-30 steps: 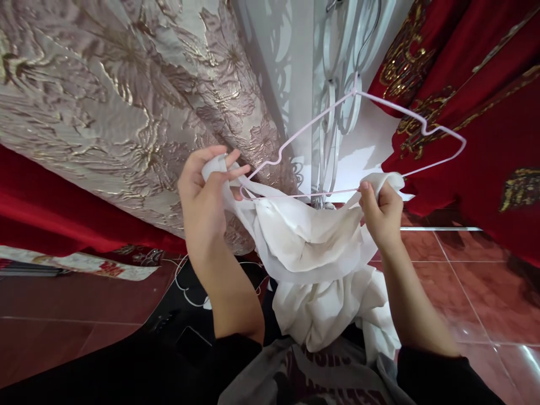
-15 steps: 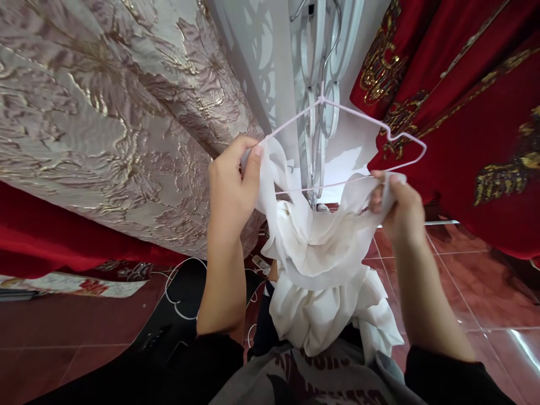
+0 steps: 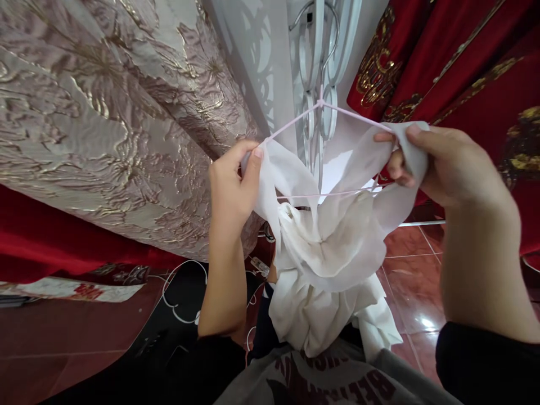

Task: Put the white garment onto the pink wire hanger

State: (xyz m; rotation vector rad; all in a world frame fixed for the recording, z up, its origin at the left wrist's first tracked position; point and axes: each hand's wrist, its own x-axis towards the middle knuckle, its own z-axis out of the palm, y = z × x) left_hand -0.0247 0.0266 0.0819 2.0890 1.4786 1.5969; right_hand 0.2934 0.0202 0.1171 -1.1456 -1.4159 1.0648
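A thin white garment (image 3: 333,259) hangs bunched from a pale pink wire hanger (image 3: 295,119) in front of me. My left hand (image 3: 232,188) pinches the garment's left shoulder strap over the hanger's left end. My right hand (image 3: 447,163) grips the right shoulder strap and holds it up at the hanger's right end, which the cloth and hand hide. The hanger's hook (image 3: 324,50) catches on a white ornate metal stand (image 3: 312,73).
A silvery floral brocade fabric (image 3: 105,112) hangs at the left. Red cloth with gold embroidery (image 3: 464,62) hangs at the right. Below lie glossy red floor tiles (image 3: 405,275), a black object with a white cable (image 3: 177,304), and more red cloth (image 3: 50,242) at the left.
My right hand has lifted the right strap up and over the hanger's right end. My left hand stays on the left strap at the hanger's left end. The view has tilted slightly.
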